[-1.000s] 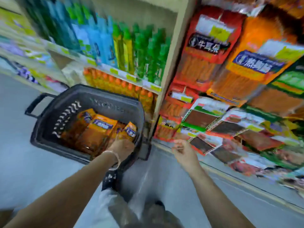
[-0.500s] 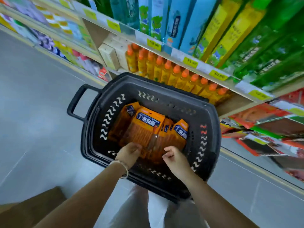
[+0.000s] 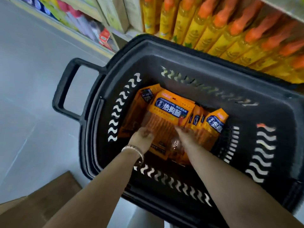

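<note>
Fingers of both hands down on middle pack inside black basket.

From left: grey floor; brown box at lower left corner; blurred goods on low shelf along upper left; handle jutting from basket's left end.

Within basket, nearest left wall, left pack, tilted, partly under middle pack, just left of left hand's fingers.

Left hand, bracelet on wrist, fingers bent down onto clear lower half of middle pack, touching it, tips blurred; grip or mere press not to be told.

Middle pack on top of pile, blue label end far from person, bottom end near wrists, lying beneath and between both hands.

Right hand, fingers on same pack's right edge, touching, blurred too; hold not to be judged.

Just right of those fingers, thin packs on edge, then right pack, leaning, label up, close against right hand's outer side.

Behind basket's far rim, upper right, row of yellow bottles with orange caps, bases hidden by rim.
</note>
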`<state>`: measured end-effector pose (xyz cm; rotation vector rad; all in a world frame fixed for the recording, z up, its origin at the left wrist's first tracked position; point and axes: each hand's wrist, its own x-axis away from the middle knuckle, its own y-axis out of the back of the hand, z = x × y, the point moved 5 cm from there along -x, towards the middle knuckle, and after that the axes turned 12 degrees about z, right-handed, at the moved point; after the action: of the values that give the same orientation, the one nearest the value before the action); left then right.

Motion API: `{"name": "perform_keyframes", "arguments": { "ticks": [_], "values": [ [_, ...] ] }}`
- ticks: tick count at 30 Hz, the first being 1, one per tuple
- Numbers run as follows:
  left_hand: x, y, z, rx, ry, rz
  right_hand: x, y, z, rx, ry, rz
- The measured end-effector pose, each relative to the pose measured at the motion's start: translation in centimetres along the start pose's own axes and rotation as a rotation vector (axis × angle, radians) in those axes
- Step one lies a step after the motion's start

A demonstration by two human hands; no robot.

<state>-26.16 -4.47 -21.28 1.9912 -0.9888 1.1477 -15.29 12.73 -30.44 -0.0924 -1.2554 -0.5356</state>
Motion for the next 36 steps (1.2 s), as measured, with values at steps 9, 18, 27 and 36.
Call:
{"name": "perform_keyframes", "arguments": {
  "ticks": [9, 18, 27, 36],
  "values": [
    [-1.2, 0.3, -0.3, 0.098, -0.044, -0.038, 1.8, 1.0, 0.0, -0.241, 0.148, -0.1],
    [-1.7, -1.1, -2.3, 0.22, -0.095, 0.034, 7.3, 5.3, 2.1, -0.397, 0.337, 0.346],
    [-3.7, -2.6, -1.6, 0.275, -0.013, 0.047, 3.3, 8.4, 0.3, -0.34, 0.251, -0.248],
    [-5.0, -0.9, 0.0, 0.223, 0.034, -0.144, -2.3, 6.5, -3.6, 0.132, -0.056, -0.117]
  ]
}}
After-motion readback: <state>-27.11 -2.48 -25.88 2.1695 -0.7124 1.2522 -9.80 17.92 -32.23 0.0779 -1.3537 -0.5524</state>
